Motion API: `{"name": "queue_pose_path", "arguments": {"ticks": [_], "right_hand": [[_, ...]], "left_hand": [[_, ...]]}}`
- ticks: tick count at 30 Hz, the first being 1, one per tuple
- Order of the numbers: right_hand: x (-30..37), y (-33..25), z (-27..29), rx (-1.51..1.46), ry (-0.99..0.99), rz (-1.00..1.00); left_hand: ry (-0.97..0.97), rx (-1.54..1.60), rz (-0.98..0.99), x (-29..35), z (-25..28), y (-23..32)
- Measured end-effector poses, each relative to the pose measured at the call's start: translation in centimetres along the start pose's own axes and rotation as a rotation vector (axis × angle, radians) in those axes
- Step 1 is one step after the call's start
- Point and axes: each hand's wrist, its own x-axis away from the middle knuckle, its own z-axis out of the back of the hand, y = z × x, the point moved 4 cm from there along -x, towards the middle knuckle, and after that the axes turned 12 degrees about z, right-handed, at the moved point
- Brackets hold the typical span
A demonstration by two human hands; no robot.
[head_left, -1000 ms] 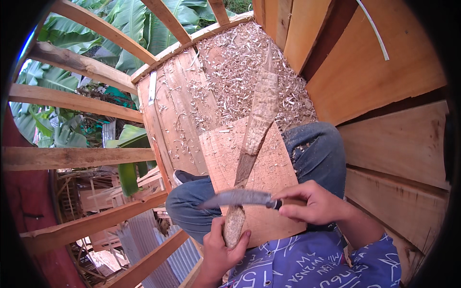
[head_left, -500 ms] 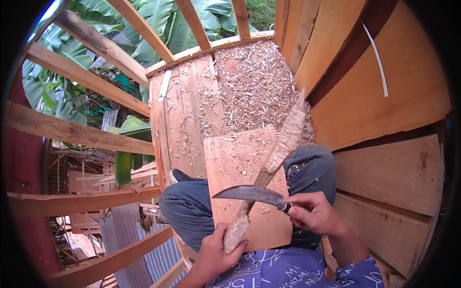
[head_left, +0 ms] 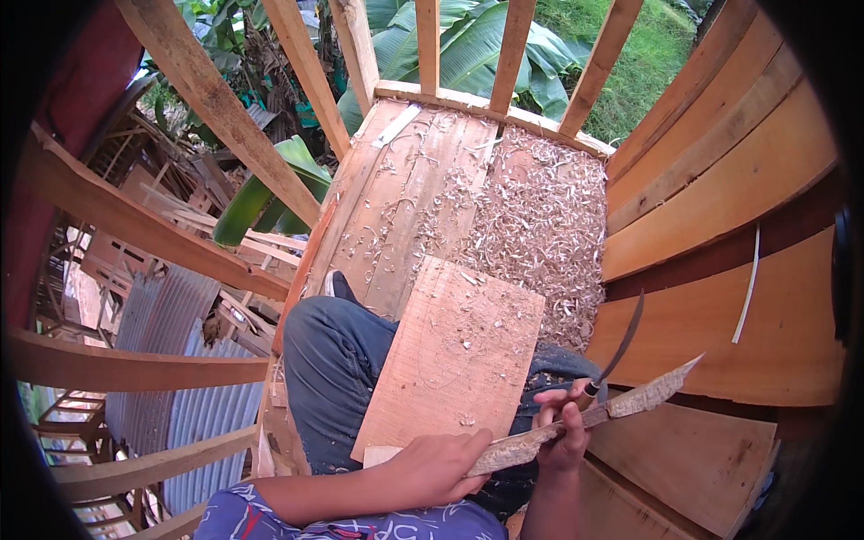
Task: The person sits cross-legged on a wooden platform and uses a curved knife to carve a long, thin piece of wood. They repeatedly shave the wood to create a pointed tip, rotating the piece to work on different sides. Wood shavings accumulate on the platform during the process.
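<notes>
A long carved piece of wood [head_left: 650, 394], rough and pale with a narrower darker middle and a pointed far end, slants up to the right across my lap. My left hand [head_left: 445, 463] is closed around its near end. My right hand [head_left: 562, 436] grips the handle of a curved knife [head_left: 621, 346], whose dark blade points up and away. The wood also passes against the fingers and thumb of that hand; whether they press on it I cannot tell. A flat wooden board [head_left: 450, 360] rests on my legs, dotted with crumbs and small chips.
Curly wood shavings [head_left: 540, 216] thickly cover the plank floor ahead, thinner toward the left. Slatted wooden railings [head_left: 225, 126] stand at the left and far side. A plank wall [head_left: 711, 315] closes the right, with a thin white strip [head_left: 747, 283] hanging on it.
The carved wood has swung from over the board to the right and now lies flatter. The knife has moved right, its blade turned from leftward to upward. My left hand has shifted slightly right.
</notes>
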Motion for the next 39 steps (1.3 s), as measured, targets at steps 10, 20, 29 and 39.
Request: {"name": "queue_pose_path", "arguments": {"ticks": [10, 20, 29, 39], "right_hand": [[-1.2, 3.5, 2.9, -0.008, 0.011, -0.329], [-1.5, 4.6, 3.8, -0.066, 0.018, -0.411], [-1.9, 4.5, 3.1, -0.08, -0.041, -0.404], [-1.8, 4.4, 2.4, -0.065, -0.042, -0.379]], "left_hand": [[0.285, 0.376, -0.366, -0.6, 7.0, 2.3], [0.161, 0.594, -0.585, -1.7, 8.9, 7.4], [0.287, 1.128, -1.071, -0.9, 2.1, 5.7], [-0.278, 1.468, -0.647, 5.7, 6.7, 9.0]]}}
